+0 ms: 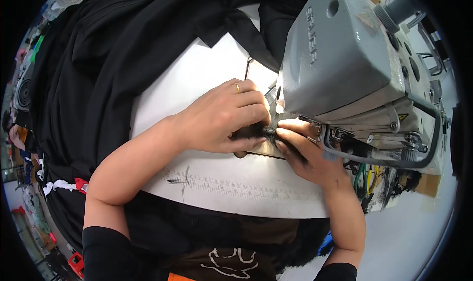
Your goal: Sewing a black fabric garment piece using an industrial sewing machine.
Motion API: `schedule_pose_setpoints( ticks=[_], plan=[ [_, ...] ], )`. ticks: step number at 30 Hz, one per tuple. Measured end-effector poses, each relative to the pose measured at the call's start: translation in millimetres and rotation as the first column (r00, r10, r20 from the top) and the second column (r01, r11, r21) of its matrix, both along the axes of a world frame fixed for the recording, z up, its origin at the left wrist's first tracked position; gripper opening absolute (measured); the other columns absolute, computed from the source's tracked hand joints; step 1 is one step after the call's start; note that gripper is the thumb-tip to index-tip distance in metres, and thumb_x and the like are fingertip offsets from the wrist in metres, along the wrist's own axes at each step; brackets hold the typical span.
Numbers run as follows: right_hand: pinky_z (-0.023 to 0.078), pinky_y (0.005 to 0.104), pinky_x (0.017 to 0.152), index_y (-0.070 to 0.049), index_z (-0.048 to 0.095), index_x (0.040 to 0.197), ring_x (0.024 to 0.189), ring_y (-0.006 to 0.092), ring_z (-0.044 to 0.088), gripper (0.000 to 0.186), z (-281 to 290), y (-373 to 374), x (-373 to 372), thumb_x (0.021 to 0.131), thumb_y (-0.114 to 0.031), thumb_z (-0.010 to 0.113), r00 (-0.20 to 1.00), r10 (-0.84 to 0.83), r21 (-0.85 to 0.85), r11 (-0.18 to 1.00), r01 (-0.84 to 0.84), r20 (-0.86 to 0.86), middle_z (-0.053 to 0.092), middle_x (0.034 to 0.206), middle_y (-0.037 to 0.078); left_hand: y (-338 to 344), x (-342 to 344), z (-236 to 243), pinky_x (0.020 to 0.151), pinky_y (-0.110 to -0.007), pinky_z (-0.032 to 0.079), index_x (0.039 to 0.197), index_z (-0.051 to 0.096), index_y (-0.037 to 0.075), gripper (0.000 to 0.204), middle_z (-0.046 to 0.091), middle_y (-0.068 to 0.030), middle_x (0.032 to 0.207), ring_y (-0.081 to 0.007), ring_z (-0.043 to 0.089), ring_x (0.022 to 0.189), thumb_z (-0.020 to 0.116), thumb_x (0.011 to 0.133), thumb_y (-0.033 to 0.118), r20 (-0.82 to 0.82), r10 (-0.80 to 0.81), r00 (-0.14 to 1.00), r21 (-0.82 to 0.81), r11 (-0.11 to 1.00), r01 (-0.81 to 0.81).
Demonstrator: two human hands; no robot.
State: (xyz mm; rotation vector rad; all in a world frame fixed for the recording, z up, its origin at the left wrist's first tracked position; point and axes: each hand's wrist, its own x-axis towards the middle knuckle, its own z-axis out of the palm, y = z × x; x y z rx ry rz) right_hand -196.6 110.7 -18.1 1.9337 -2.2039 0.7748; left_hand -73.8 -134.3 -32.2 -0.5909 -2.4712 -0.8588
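Note:
Under the head of a grey sewing machine [340, 54], both my hands meet over the lit metal plate. A small dark piece of fabric [250, 131] lies between them, mostly covered by my fingers. My left hand [224, 116], with a ring on one finger, is closed on its left part, thumb near me and fingers curled over the far side. The fingers of my right hand [308, 150] press together at its right end, beside the presser foot area. The needle is hidden from view. The fabric's exact shape cannot be made out.
A large black garment cloth [113, 49] drapes over the left and far side of the white sewing table [212, 182], which has a printed ruler scale along its near edge. A bent grey guard bar [384, 160] juts out beside my right wrist. Green and yellow-handled tools [369, 177] lie at the right.

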Motion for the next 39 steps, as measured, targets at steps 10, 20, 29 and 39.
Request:
schedule_pose_setpoints(
  ticks=[10, 20, 29, 39],
  plan=[
    [0.061, 0.0364, 0.085, -0.013, 0.076, 0.11, 0.097, 0.0243, 0.076, 0.027, -3.7, 9.2, 2.6, 0.086, -0.012, 0.087, 0.994, -0.08, 0.039, 0.996, 0.077, 0.08, 0.078, 0.112, 0.005, 5.2, -0.9, 2.5, 0.094, -0.043, 0.051, 0.099, 0.071, 0.009, 0.023, 0.065, -0.0034, 0.105, -0.0271, 0.063, 0.107, 0.083, 0.087, 0.025, -0.087, 0.038, 0.995, -0.096, 0.994, -0.047],
    [0.058, 0.0383, 0.081, -0.013, 0.073, 0.118, 0.094, 0.0263, 0.074, 0.032, -5.6, 1.7, 3.9, 0.089, -0.017, 0.085, 0.993, -0.115, 0.072, 0.99, 0.117, -0.038, 0.075, 0.108, 0.004, 16.6, -3.3, 2.3, 0.09, -0.042, 0.051, 0.092, 0.065, 0.008, 0.018, 0.064, -0.0054, 0.098, -0.0281, 0.062, 0.098, 0.078, 0.094, 0.02, -0.029, 0.074, 0.997, -0.072, 0.994, -0.076],
    [0.054, 0.0396, 0.077, -0.013, 0.073, 0.111, 0.086, 0.0239, 0.07, 0.033, -6.4, -6.2, 15.0, 0.084, -0.024, 0.088, 0.95, -0.168, -0.117, 0.983, 0.142, -0.264, 0.072, 0.092, 0.004, 18.8, -7.2, -3.8, 0.084, -0.045, 0.049, 0.091, 0.065, 0.007, 0.019, 0.062, -0.009, 0.09, -0.0323, 0.06, 0.091, 0.071, 0.102, 0.021, 0.072, 0.083, 0.994, 0.053, 0.995, -0.087],
    [0.055, 0.0409, 0.082, -0.014, 0.074, 0.112, 0.088, 0.0248, 0.069, 0.034, 0.6, -7.8, 14.1, 0.084, -0.025, 0.088, 0.964, -0.12, -0.128, 0.988, 0.092, -0.236, 0.071, 0.093, 0.001, 19.1, -7.2, -0.8, 0.083, -0.044, 0.049, 0.09, 0.064, 0.006, 0.02, 0.062, -0.0093, 0.089, -0.0322, 0.059, 0.089, 0.069, 0.103, 0.021, 0.034, 0.078, 0.996, 0.059, 0.995, -0.08]
  ],
)
